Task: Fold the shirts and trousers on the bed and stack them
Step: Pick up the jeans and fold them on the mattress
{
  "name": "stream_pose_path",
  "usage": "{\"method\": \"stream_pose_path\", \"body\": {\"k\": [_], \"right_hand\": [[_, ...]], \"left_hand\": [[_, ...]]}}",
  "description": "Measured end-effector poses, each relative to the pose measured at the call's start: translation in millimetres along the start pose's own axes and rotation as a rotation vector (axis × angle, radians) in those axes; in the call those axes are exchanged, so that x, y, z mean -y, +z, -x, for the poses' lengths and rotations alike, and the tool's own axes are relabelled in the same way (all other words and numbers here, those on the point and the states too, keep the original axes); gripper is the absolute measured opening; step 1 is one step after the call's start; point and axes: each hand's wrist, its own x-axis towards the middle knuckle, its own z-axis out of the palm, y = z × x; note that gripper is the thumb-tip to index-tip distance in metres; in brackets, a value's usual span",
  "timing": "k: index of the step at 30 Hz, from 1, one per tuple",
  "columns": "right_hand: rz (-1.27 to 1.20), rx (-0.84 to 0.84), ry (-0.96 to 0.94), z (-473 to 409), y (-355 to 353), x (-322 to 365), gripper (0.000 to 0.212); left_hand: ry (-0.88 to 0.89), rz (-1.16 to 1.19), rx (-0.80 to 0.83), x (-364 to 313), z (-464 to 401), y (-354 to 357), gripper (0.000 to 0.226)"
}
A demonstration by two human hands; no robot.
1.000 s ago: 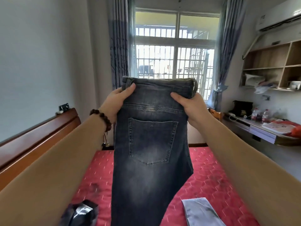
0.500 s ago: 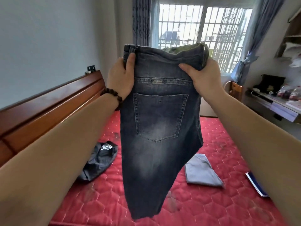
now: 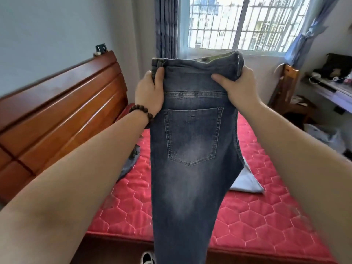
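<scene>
At the frame's centre, the left hand (image 3: 149, 93) and right hand (image 3: 241, 88) hold up dark jeans (image 3: 192, 149), fingers grasping the waistband, above the red bed (image 3: 266, 216).

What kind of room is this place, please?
Most likely a bedroom: a red quilted mattress with a brown wooden headboard, a barred window with blue curtains, and a desk at the right.
</scene>
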Motion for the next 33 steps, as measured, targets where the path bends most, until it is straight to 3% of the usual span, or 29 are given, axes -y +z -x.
{"method": "stream_pose_path", "body": {"k": [7, 15, 22, 26, 31, 33], "right_hand": [[-0.084, 0.082, 0.258, -31.6, 66.3, -154.7, 0.033], [-0.014, 0.105, 0.433, -72.7, 142.9, -271.7, 0.025], [-0.021, 0.113, 0.514, -109.1, 183.8, -366.1, 0.021], [0.096, 0.102, 0.507, -126.4, 216.8, -439.2, 0.014], [0.151, 0.115, 0.545, -134.5, 254.9, -554.0, 0.015], [0.173, 0.152, 0.573, -127.7, 269.6, -602.4, 0.014]], "left_hand": [[-0.107, 0.129, 0.218, 132.0, -27.6, 102.3, 0.023], [-0.321, 0.234, 0.339, 247.1, -75.6, 195.0, 0.028], [-0.451, 0.324, 0.302, 315.7, -109.4, 273.2, 0.018], [-0.456, 0.277, 0.28, 370.8, -116.8, 324.1, 0.03], [-0.683, 0.161, 0.576, 480.2, -110.0, 391.2, 0.037], [-0.672, 0.119, 0.564, 517.7, -97.3, 421.7, 0.03]]}}
